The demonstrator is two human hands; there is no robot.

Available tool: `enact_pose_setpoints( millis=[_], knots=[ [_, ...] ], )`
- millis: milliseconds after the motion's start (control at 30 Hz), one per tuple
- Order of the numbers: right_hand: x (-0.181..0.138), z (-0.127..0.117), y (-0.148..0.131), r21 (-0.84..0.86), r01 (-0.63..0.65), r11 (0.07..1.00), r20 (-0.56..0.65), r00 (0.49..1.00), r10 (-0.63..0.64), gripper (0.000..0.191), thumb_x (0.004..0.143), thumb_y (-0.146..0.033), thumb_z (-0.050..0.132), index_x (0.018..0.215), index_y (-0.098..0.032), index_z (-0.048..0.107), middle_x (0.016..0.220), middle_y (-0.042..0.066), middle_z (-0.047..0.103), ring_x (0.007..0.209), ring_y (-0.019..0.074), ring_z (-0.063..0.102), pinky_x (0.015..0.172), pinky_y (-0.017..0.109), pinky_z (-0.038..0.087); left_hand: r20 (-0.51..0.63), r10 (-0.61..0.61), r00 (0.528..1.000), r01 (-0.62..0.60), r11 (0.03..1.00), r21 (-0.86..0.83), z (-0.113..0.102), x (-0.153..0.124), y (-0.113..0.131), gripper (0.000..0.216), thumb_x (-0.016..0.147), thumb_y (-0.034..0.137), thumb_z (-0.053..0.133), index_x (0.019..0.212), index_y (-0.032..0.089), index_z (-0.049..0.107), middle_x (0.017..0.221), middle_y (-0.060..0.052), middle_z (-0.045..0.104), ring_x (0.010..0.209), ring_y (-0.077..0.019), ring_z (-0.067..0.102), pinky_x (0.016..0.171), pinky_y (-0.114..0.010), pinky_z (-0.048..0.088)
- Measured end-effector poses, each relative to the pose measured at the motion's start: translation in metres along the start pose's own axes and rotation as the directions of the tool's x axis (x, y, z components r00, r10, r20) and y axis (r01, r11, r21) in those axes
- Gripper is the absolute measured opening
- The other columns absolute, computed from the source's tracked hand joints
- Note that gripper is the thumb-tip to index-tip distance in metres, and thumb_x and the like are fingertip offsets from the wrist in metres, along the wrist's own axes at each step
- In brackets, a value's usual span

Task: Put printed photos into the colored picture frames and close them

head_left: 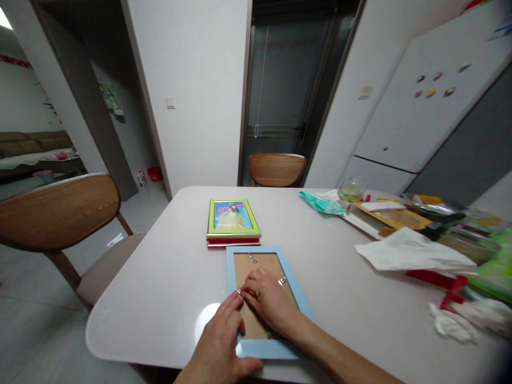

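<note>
Backing (245, 269) lay in the blue frame (269, 349); left hand (222, 333) and right hand (269, 294) met at its left clip (239, 292), each grip's closure unclear.

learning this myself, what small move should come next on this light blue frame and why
Probably turn the small silver metal clip with the right hand while the left hand steadies the light blue rectangular frame: fingertips of both hands meet at that clip, on the frame's left side.

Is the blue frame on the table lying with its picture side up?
No, the blue frame lies face down, with its brown backing board and a metal clip showing on top.
</note>
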State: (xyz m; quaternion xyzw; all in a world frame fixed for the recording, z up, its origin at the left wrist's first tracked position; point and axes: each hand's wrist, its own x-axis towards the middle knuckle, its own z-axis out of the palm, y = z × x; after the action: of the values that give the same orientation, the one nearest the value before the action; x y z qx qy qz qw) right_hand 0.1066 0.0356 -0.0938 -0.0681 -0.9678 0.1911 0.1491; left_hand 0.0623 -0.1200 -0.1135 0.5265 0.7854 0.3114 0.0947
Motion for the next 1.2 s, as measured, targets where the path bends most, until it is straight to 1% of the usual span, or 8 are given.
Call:
enact_pose_setpoints(
  millis=[200, 367, 533, 667, 767, 867, 967, 1200],
  knots=[
    [-0.001, -0.005, -0.005, -0.044, 0.044, 0.998, 0.085, 0.996, -0.041, 0.017, 0.079, -0.022, 0.049, 0.069, -0.018, 0.063, 0.076, 0.003, 0.057, 0.079, 0.0151, 0.045, 0.069, 0.027, 0.030, -0.020, -0.017, 1.000, 0.016, 0.999, -0.045, 0.000, 0.000, 0.001, 0.042, 0.041, 0.020, 0.076, 0.072, 0.019, 0.048, 0.124, -0.012, 0.043, 0.118, -0.0265, 0.034, 0.095, -0.039, 0.034],
    [-0.002, -0.007, -0.004, -0.039, 0.091, 0.995, 0.069, 0.994, -0.088, 0.017, 0.079, -0.021, 0.048, 0.070, -0.019, 0.063, 0.074, 0.002, 0.058, 0.078, 0.0146, 0.044, 0.068, 0.026, 0.029, -0.041, -0.014, 0.999, 0.011, 0.997, -0.075, 0.001, 0.000, -0.001, 0.045, 0.039, 0.018, 0.076, 0.073, 0.020, 0.046, 0.123, -0.011, 0.043, 0.116, -0.0261, 0.037, 0.093, -0.036, 0.036],
    [-0.008, -0.011, -0.011, -0.032, 0.130, 0.991, 0.083, 0.988, -0.127, 0.020, 0.081, -0.024, 0.046, 0.072, -0.021, 0.063, 0.073, 0.001, 0.059, 0.077, 0.0145, 0.044, 0.069, 0.027, 0.029, -0.052, -0.010, 0.999, 0.004, 0.994, -0.112, -0.002, 0.000, 0.002, 0.040, 0.042, 0.017, 0.073, 0.071, 0.020, 0.045, 0.120, -0.010, 0.044, 0.114, -0.0269, 0.039, 0.091, -0.037, 0.038],
    [-0.010, -0.010, -0.012, 0.011, 0.101, 0.995, 0.043, 0.994, -0.101, 0.019, 0.081, -0.024, 0.046, 0.073, -0.021, 0.064, 0.074, 0.002, 0.058, 0.079, 0.0144, 0.045, 0.072, 0.026, 0.032, -0.043, -0.008, 0.999, 0.003, 0.993, -0.117, -0.006, 0.000, 0.008, 0.040, 0.042, 0.015, 0.072, 0.071, 0.020, 0.045, 0.119, -0.009, 0.045, 0.112, -0.0258, 0.040, 0.090, -0.035, 0.038],
    [-0.012, -0.011, 0.001, 0.050, 0.065, 0.997, -0.020, 0.998, -0.064, 0.012, 0.077, -0.022, 0.052, 0.081, -0.021, 0.063, 0.080, 0.001, 0.058, 0.081, 0.0144, 0.045, 0.073, 0.025, 0.033, -0.051, -0.020, 0.999, 0.015, 0.994, -0.113, -0.007, 0.000, 0.009, 0.041, 0.042, 0.013, 0.072, 0.072, 0.020, 0.045, 0.118, -0.009, 0.045, 0.111, -0.0250, 0.042, 0.090, -0.035, 0.038],
    [-0.019, -0.020, 0.023, -0.019, -0.071, 0.997, -0.081, 0.994, 0.069, 0.013, 0.075, -0.019, 0.051, 0.081, -0.019, 0.063, 0.083, 0.004, 0.057, 0.081, 0.0160, 0.045, 0.074, 0.026, 0.035, -0.051, -0.029, 0.998, 0.022, 0.992, -0.123, -0.007, 0.000, 0.008, 0.041, 0.043, 0.014, 0.071, 0.073, 0.021, 0.045, 0.118, -0.008, 0.045, 0.111, -0.0256, 0.041, 0.090, -0.037, 0.038],
    [-0.028, -0.028, 0.044, -0.123, -0.171, 0.978, -0.083, 0.983, 0.161, 0.016, 0.076, -0.017, 0.048, 0.077, -0.018, 0.064, 0.082, 0.006, 0.057, 0.081, 0.0180, 0.045, 0.073, 0.028, 0.036, -0.047, -0.018, 0.999, 0.012, 0.993, -0.122, -0.006, -0.001, 0.006, 0.042, 0.043, 0.016, 0.072, 0.074, 0.021, 0.044, 0.119, -0.008, 0.044, 0.114, -0.0259, 0.039, 0.092, -0.038, 0.036],
    [-0.036, -0.026, 0.058, -0.041, -0.206, 0.978, -0.112, 0.973, 0.200, 0.021, 0.075, -0.012, 0.047, 0.070, -0.018, 0.066, 0.089, 0.007, 0.054, 0.085, 0.0173, 0.045, 0.077, 0.027, 0.038, -0.047, -0.005, 0.999, 0.001, 0.996, -0.089, -0.005, -0.001, 0.007, 0.039, 0.047, 0.015, 0.069, 0.074, 0.021, 0.043, 0.116, -0.008, 0.046, 0.115, -0.0253, 0.037, 0.093, -0.037, 0.036]
  ],
)
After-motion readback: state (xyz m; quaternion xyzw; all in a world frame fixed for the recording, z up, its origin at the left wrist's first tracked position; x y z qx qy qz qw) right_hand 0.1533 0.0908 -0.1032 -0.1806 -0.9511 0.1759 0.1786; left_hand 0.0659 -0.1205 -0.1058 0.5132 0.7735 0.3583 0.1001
